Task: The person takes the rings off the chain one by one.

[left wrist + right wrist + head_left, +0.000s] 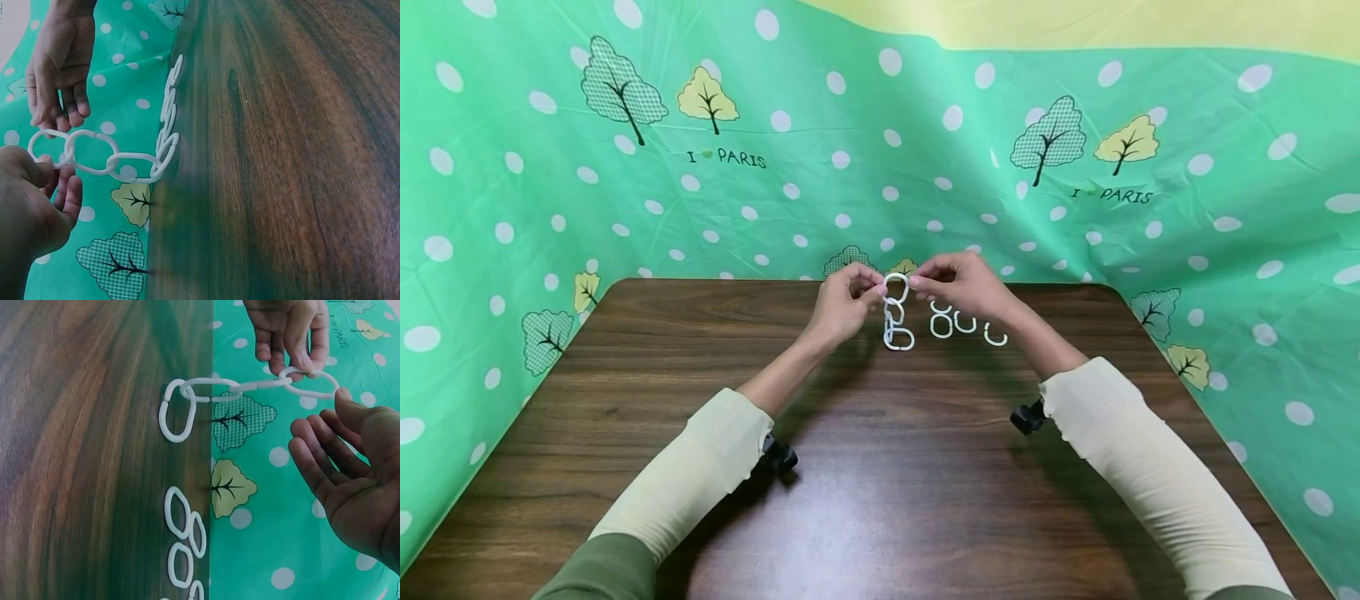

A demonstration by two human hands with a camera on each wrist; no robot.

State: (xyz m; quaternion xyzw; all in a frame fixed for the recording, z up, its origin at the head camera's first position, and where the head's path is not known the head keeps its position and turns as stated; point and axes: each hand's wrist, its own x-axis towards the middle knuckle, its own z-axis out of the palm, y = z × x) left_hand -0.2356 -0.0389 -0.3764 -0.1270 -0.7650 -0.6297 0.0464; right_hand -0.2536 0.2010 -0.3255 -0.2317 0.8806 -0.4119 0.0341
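Note:
A chain of white plastic links hangs between the hands at the table's far edge, its lower end on the tabletop. The left hand (842, 304) pinches the top chain link (896, 287) near where the link below joins it. The right hand (966, 282) holds the same link's right side between thumb and index finger; the index fingertip is partly hidden. In the right wrist view its other fingers stand apart from the link. The lowest chain link (177, 419) lies on the wood. Several loose links (942, 326) lie to the right of the chain, below the right hand.
The dark wooden table (865, 467) ends just behind the links. A green dotted cloth (820, 183) hangs behind it and along both sides. Black wrist devices (1028, 417) sit below the light sleeves.

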